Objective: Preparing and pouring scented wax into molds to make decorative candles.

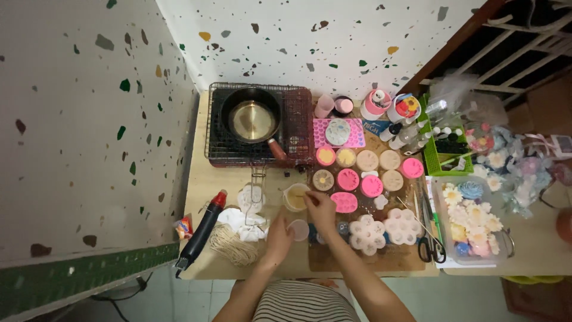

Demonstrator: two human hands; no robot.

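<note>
My wooden table (199,179) is crowded, and that is the main hazard as I see it. The stove grill (217,128) with the black pan (255,121) sits just behind my work, so I judge a high elbow could knock its handle. Right of me lie pink silicone moulds (348,179) and white flower moulds (367,234), near enough that a spill would probably run into them. My right hand (320,207) is at the rim of the measuring cup (295,197), fingers pinched, though I cannot tell what they grip; pushing sideways could tip it. My left hand (278,234) curls around the small clear cup (298,229) just beside it; a loose hold might let that slide.
</note>
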